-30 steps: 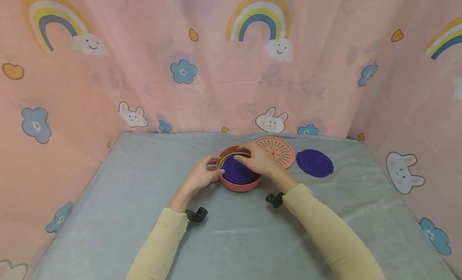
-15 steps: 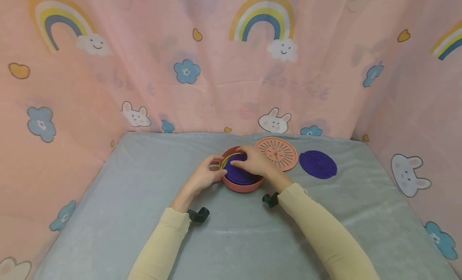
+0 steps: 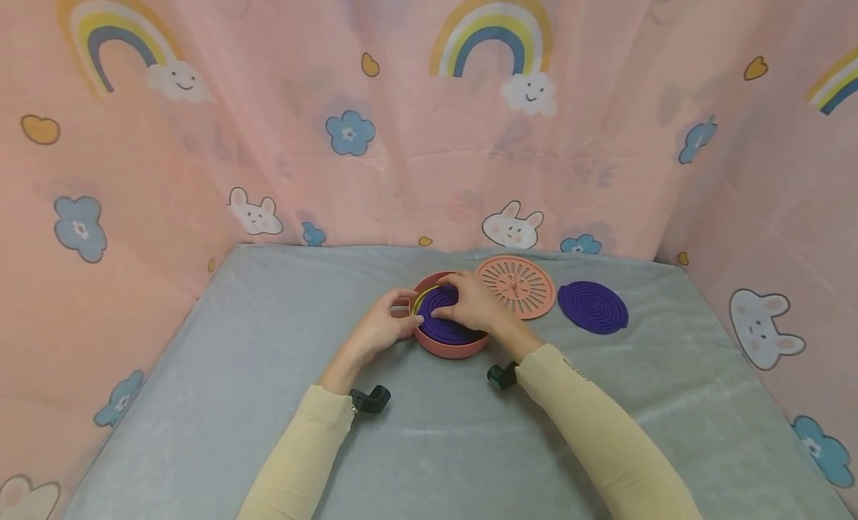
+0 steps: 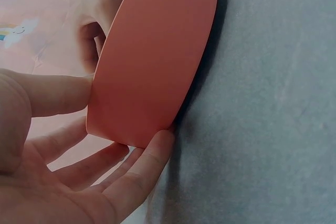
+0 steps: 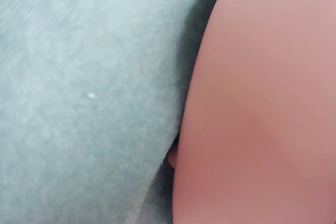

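A round coral-pink box (image 3: 450,352) stands on the grey cloth with a purple spiral-ridged coaster (image 3: 436,328) inside it. Along the coaster's left edge shows a thin yellow rim (image 3: 417,302). My left hand (image 3: 377,326) holds the box by its left side; in the left wrist view the thumb lies at the rim of the box (image 4: 149,56) and the fingers spread under its lower side. From the right, my right hand (image 3: 477,304) reaches over the box, thumb on the purple coaster and fingers curled at its far edge, pinching it. The right fingertips are partly hidden.
Behind the right hand lies a peach slotted disc (image 3: 516,287) with a lion-like face. Another purple spiral coaster (image 3: 593,308) lies flat to its right. The grey cloth (image 3: 429,445) covers the table, and a patterned pink curtain (image 3: 402,177) hangs around its back and sides.
My right hand has shifted slightly left and in over the box, its thumb now further onto the purple coaster. My left hand keeps its hold; the whole view has drifted slightly.
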`<state>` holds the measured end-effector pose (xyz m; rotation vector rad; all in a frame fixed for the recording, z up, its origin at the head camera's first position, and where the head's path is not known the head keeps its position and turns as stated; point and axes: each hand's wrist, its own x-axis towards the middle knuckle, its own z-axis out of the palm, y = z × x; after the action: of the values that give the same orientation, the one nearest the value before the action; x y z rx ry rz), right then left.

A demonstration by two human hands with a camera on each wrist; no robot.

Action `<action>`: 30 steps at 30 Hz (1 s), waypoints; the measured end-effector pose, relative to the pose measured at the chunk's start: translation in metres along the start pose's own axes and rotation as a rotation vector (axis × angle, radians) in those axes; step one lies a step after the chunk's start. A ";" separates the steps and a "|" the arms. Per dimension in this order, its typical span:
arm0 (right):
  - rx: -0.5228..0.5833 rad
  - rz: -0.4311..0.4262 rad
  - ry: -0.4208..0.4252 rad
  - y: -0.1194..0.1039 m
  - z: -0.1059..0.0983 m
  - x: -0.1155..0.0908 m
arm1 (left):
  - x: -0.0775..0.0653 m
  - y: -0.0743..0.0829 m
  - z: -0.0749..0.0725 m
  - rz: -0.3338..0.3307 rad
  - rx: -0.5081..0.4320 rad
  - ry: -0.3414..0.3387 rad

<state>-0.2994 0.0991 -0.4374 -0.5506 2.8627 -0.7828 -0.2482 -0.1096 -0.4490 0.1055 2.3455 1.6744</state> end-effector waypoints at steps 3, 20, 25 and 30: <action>0.015 -0.019 0.024 0.000 -0.002 -0.002 | 0.000 0.000 0.000 0.007 -0.014 -0.004; 0.143 -0.023 0.083 0.005 -0.021 -0.007 | -0.001 0.001 0.000 -0.012 -0.026 -0.002; 0.154 -0.034 0.102 0.012 -0.024 -0.006 | 0.000 0.001 0.001 -0.012 -0.026 -0.004; 0.197 -0.044 0.099 0.015 -0.028 -0.007 | 0.000 0.001 0.001 -0.015 -0.036 -0.004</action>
<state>-0.3032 0.1271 -0.4215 -0.5657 2.8245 -1.1134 -0.2478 -0.1082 -0.4484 0.0844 2.3071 1.7068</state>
